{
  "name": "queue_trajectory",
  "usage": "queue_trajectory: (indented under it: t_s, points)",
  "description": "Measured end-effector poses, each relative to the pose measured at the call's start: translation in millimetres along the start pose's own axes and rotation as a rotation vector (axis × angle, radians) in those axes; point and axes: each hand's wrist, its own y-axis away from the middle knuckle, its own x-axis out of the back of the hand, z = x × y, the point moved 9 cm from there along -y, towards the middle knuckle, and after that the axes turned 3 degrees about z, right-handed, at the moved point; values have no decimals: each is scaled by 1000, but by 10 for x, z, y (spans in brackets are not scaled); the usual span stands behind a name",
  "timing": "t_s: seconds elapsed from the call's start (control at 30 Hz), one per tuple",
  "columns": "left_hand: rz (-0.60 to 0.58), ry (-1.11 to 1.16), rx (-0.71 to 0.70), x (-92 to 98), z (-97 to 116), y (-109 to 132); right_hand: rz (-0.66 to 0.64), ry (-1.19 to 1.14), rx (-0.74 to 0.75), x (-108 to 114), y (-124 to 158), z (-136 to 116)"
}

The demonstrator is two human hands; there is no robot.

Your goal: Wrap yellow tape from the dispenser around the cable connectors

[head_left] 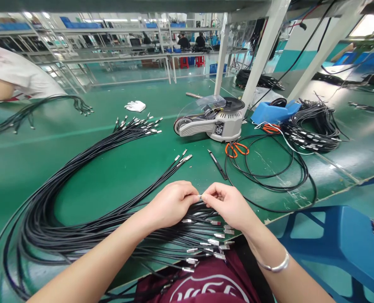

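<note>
Both hands meet above the front of a green workbench. My left hand (pixel 174 203) pinches a small silvery cable connector (pixel 200 197) from the left. From the right, my right hand (pixel 226 203) has thumb and forefinger closed at the same connector, apparently on its cable end. A large bundle of black cables (pixel 44 210) curves around on the left, and its metal-tipped ends (pixel 218 242) lie beneath and in front of my hands. A few separate cable ends (pixel 184 158) point away just behind my left hand. What lies inside my curled fingers is hidden.
A grey tape dispenser (pixel 224 124) stands behind my hands. Nearby lie a black utility knife (pixel 217 165), orange-handled scissors (pixel 236 149), a loose cable coil (pixel 269 176) and a blue bin (pixel 273 112). A white glove (pixel 135 106) lies farther back. A blue stool (pixel 347 244) stands right; another person's sleeve (pixel 25 73) shows left.
</note>
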Motion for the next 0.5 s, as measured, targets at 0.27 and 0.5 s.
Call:
queue_trajectory:
  t_s: [0.27, 0.5]
  points:
    - [48, -28, 28, -150, -106, 94, -48, 101, 4, -90, -5, 18]
    - [132, -77, 40, 257, -305, -185, -206, 84, -108, -92, 214, 107]
